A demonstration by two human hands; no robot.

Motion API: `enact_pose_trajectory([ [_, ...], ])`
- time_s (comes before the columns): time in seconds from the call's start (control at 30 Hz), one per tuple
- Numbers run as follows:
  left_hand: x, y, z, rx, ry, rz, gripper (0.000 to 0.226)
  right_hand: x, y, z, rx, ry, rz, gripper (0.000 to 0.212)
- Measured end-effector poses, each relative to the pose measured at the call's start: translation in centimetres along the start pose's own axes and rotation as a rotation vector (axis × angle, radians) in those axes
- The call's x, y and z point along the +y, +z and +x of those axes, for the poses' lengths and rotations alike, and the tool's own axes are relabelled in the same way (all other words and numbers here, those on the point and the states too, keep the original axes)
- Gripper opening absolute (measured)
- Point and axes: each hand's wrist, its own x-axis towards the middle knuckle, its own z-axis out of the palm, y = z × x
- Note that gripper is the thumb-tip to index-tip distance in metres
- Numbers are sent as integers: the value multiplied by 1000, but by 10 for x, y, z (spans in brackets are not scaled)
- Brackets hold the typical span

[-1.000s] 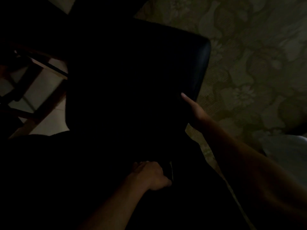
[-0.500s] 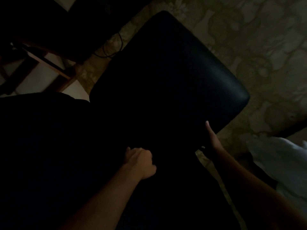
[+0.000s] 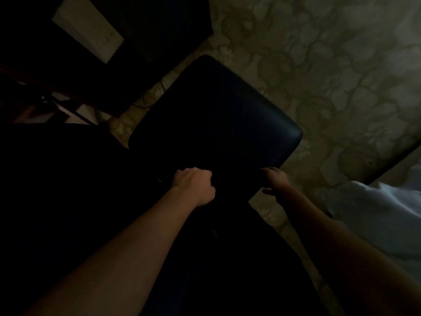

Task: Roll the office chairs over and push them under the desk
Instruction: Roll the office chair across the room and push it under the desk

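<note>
Patterned beige carpet [image 3: 341,76] now shows past the black leather office chair [image 3: 216,115], which has swung toward the dark table [image 3: 141,30] far left. Left hand [image 3: 193,188] grips its near edge with curled fingers; right hand [image 3: 275,181] has slid to the near right corner, its fingers too dim to judge.

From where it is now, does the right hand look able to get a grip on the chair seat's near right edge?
Probably yes. The right hand is already at the near right corner of the black chair seat, with nothing between them. The dim picture hides whether its fingers actually grip it.
</note>
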Motion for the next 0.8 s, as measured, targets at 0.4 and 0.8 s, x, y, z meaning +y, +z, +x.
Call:
enact_pose_trajectory([
  [0.4,-35,-114,-193,668,-266,-445,39,-104,73,-218,-249,-648,-397,10],
  [0.8,-153,-51,-285,1125,-1009,-983,80,-56,198,-413,-647,-926,-958,76],
])
